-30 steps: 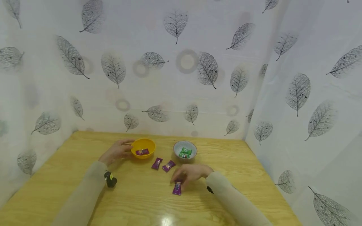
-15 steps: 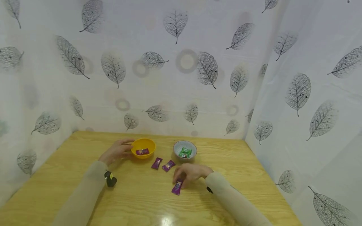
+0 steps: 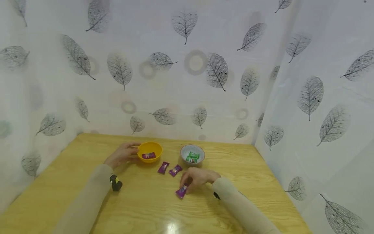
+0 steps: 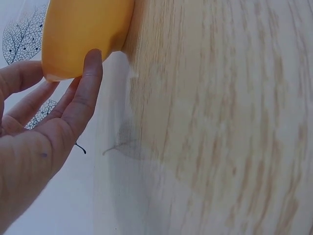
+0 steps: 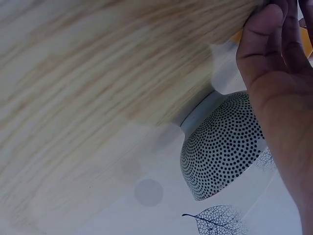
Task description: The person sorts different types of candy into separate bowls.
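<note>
My left hand (image 3: 122, 154) is at the left side of a yellow bowl (image 3: 158, 152). Its fairly straight fingers and thumb touch the bowl's outer wall, as the left wrist view also shows. Inside that bowl lies a purple-wrapped candy (image 3: 149, 155). With thumb and fingers my right hand (image 3: 200, 176) pinches another purple-wrapped candy (image 3: 181, 191) at the table surface, covering its upper end. In the right wrist view this candy is hidden behind the hand (image 5: 279, 78). Two more purple candies, one on the left (image 3: 163, 167) and one on the right (image 3: 175, 170), lie between hand and bowl.
A speckled grey-white bowl (image 3: 182, 159) with green-wrapped candies (image 3: 193, 156) stands just beyond my right hand; its dotted outside shows in the right wrist view. The wooden table (image 3: 140, 208) meets leaf-printed curtains (image 3: 163, 94) at the back and right.
The pinched candy has turned and shifted slightly left and up, with my right fingers closing more over it. My left hand stays beside the yellow bowl. The head view has shifted a little.
</note>
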`<state>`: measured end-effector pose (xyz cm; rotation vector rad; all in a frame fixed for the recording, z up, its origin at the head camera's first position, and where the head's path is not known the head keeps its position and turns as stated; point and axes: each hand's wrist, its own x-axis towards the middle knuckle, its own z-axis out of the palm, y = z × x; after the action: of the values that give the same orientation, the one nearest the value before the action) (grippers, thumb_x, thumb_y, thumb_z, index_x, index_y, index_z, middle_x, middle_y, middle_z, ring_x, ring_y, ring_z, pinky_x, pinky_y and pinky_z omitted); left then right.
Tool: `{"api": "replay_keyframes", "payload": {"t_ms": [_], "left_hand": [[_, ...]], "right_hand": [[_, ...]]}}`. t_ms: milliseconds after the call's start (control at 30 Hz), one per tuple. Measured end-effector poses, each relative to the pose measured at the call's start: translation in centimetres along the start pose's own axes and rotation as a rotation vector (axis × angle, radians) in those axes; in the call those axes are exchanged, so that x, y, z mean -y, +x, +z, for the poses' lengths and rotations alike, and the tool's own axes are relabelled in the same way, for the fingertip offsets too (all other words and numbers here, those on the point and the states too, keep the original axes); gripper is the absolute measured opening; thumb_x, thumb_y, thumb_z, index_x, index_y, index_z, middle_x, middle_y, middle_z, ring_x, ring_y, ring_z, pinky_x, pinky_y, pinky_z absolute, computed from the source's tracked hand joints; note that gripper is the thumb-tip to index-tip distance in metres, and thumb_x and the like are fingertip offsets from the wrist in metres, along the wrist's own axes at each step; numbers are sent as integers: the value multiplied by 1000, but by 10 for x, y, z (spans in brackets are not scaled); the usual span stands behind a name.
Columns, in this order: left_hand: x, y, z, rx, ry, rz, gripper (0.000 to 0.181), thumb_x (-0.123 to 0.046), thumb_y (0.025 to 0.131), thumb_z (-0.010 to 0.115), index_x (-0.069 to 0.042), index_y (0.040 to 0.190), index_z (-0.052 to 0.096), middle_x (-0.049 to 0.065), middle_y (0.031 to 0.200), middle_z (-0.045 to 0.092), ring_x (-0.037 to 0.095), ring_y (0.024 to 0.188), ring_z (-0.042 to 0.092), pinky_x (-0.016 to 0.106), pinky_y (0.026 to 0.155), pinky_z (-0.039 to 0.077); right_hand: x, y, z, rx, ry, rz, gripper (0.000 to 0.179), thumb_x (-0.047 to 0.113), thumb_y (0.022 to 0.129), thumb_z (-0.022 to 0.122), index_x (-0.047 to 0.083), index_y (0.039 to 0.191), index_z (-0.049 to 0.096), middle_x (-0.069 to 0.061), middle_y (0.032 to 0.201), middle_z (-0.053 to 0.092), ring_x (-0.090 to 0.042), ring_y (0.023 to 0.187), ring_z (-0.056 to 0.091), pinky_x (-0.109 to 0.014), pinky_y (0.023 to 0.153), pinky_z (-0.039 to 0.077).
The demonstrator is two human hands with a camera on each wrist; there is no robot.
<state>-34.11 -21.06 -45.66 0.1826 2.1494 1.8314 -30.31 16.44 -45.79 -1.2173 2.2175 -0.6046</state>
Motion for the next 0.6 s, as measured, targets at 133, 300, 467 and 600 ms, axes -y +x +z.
{"api": "replay_keyframes", "payload": {"t_ms": [133, 300, 467, 600], "left_hand": [[-1, 1, 1, -7, 6, 0, 50, -10, 104, 42, 1, 151, 28, 30, 152, 33, 38, 129, 51, 44, 100, 51], [-1, 2, 1, -8, 10, 8, 49, -10, 104, 42, 2, 151, 29, 31, 151, 34, 38, 127, 53, 43, 99, 52], [-1, 0, 0, -13, -3, 1, 50, -9, 104, 42, 2, 151, 29, 31, 151, 34, 37, 126, 54, 44, 100, 52], [-1, 0, 0, -15, -8, -6, 50, -9, 104, 42, 2, 151, 28, 31, 151, 33, 37, 126, 54, 44, 101, 50]], "right_hand": [[1, 2, -2, -9, 21, 5, 25, 10, 83, 77, 14, 107, 74, 7, 109, 67, 3, 95, 58, -17, 88, 50], [6, 6, -4, -27, 31, 18, 22, 12, 86, 75, 14, 107, 73, 6, 112, 67, 3, 100, 58, -17, 92, 49], [11, 13, -6, -73, 10, 29, 24, 16, 88, 73, 16, 111, 72, 9, 111, 70, 3, 100, 60, -17, 92, 49], [15, 22, -7, -135, -21, 13, 23, 17, 90, 72, 15, 112, 72, 7, 113, 70, 1, 96, 61, -17, 90, 51]]}}
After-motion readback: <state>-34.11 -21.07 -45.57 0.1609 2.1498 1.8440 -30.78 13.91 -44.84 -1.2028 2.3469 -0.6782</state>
